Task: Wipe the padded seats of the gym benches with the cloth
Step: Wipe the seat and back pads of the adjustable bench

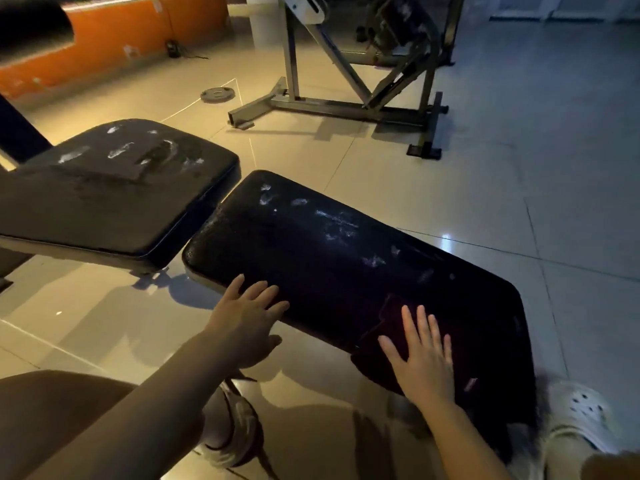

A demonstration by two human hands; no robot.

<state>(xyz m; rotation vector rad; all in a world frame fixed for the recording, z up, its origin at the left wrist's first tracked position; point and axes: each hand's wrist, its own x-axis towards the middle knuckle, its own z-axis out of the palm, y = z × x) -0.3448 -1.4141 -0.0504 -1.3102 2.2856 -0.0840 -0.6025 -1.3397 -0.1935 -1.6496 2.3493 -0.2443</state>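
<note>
Wiping at an early stage, seen from the head camera. The near pad, long and dark, is the landmark here. The right hand lies flat on the cloth, fingers straight and spread wide, pressing it onto the pad's end nearest the person; the cloth is dark, drapes over the pad's front edge, and its outline is hard to trace in the dim light. The left hand rests on the pad's front edge to the left of the cloth, fingers extended and loosely splayed, holding nothing, apparently steadying the pad. White smears remain along the pad's far half, so this pad looks mostly unwiped beyond the cloth. The second pad, just left of the near pad's far end, also carries white marks and appears untouched. Judged from this, most of the task is left.
</note>
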